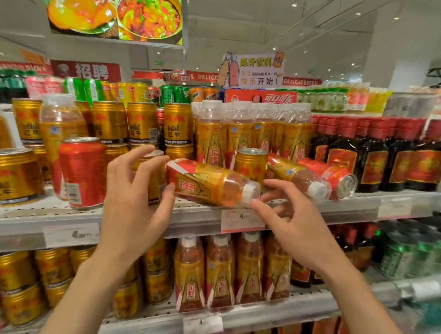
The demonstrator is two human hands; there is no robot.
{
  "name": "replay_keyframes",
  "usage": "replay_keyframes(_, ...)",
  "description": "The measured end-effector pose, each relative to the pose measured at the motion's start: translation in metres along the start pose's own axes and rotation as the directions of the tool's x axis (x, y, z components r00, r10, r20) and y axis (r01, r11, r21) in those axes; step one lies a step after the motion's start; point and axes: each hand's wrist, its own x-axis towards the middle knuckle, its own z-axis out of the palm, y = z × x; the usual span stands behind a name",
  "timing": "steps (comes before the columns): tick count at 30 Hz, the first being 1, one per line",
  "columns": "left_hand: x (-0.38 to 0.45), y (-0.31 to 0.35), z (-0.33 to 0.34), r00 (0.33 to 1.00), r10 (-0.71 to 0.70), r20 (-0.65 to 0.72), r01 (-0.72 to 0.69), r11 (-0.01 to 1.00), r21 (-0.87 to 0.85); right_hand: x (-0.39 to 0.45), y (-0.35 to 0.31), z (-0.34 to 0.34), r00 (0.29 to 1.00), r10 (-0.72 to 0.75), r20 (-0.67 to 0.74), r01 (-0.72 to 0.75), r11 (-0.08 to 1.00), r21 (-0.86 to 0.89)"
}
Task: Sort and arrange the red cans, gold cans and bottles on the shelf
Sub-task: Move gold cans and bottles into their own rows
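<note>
An orange-gold bottle (210, 183) lies on its side on the middle shelf (40, 220), white cap toward me. My left hand (134, 195) hovers at its base end with spread fingers, thumb touching the label. My right hand (289, 214) reaches to the cap end, fingertips just at the cap, holding nothing. A red can (83, 171) stands upright left of my left hand. A gold can (251, 165) stands behind the lying bottle. Another bottle (298, 174) and a red can (333, 174) lie tipped over to the right.
Gold cans (126, 123) are stacked at the back left, upright bottles (253, 130) in the middle, dark red-capped bottles (390, 154) to the right. One bottle (58, 123) stands among the gold cans. The lower shelf (271, 308) holds gold cans and bottles.
</note>
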Motion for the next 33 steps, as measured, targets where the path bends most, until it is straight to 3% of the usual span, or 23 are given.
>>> replay_keyframes(5, 0.011, -0.019, 0.006, 0.999, 0.011, 0.046, -0.015, 0.996, 0.087, 0.008, -0.001, 0.024, 0.999, -0.039, 0.0, 0.038, 0.998, -0.048)
replay_keyframes(14, 0.016, -0.034, 0.009, 0.999, -0.006, 0.039, 0.01, 0.995, -0.102, 0.006, -0.013, 0.034, 0.992, -0.04, -0.116, 0.059, 0.984, 0.168)
replay_keyframes(23, 0.018, -0.036, 0.007, 0.998, -0.013, 0.054, 0.021, 0.991, -0.135, 0.067, -0.062, 0.029, 0.942, -0.207, -0.266, 0.251, 0.957, 0.142)
replay_keyframes(33, 0.019, -0.038, 0.003, 0.996, -0.009, 0.083, 0.022, 0.987, -0.158, 0.128, -0.097, 0.076, 0.964, -0.264, 0.024, 0.264, 0.964, -0.038)
